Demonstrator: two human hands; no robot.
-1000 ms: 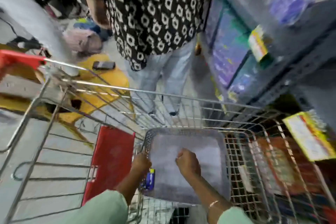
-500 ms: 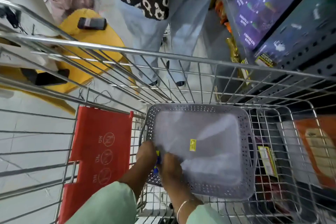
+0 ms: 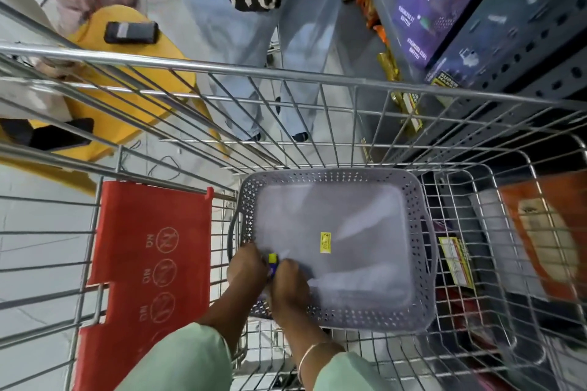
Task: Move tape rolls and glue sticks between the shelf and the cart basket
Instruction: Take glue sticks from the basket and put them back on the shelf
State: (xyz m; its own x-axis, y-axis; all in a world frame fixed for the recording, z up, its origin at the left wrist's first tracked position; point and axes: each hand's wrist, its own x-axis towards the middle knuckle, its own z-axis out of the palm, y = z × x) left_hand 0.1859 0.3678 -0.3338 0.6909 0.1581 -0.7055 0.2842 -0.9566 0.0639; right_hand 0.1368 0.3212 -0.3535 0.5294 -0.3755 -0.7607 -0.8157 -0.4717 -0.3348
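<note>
Both hands have drawn together since a second ago, when they sat apart over the basket floor; now they meet at its near-left corner. Largest first: the wire cart (image 3: 317,76) carries a grey perforated basket (image 3: 425,263), whose floor is bare except for a small yellow price sticker (image 3: 325,242). At that near-left corner the left hand (image 3: 246,270) and right hand (image 3: 290,286) are closed together around a small glue stick (image 3: 272,260), blue with a yellow cap; which hand bears it I cannot tell. To finish well, I judge the stick should be laid flat against the basket wall so it cannot roll, then one hand freed before the other lets go. No tape rolls show.
</note>
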